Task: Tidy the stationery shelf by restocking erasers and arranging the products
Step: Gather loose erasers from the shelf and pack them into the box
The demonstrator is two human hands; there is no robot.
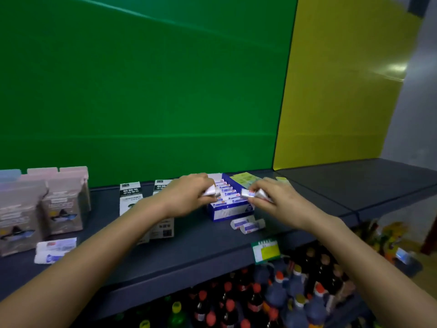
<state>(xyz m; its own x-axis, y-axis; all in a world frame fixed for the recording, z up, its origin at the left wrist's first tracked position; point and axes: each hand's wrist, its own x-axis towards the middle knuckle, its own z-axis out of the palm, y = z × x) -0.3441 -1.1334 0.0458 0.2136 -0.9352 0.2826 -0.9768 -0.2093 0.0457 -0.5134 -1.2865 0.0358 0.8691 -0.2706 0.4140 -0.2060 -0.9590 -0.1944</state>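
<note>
A blue and white eraser box (233, 210) stands on the dark shelf (189, 247), with a row of wrapped erasers (225, 189) inside. My left hand (189, 194) holds a white eraser (211, 191) at the box's left side. My right hand (272, 195) grips erasers (248, 193) over the box's right edge. Two loose erasers (247, 224) lie in front of the box. More wrapped erasers (55, 249) lie at the shelf's front left.
Black and white cartons (131, 194) stand left of the box, partly behind my left arm. Pink boxes (63, 202) fill the far left. A price tag (266, 250) hangs on the shelf edge. Bottles (260, 299) crowd the shelf below. Green and yellow panels back the shelf.
</note>
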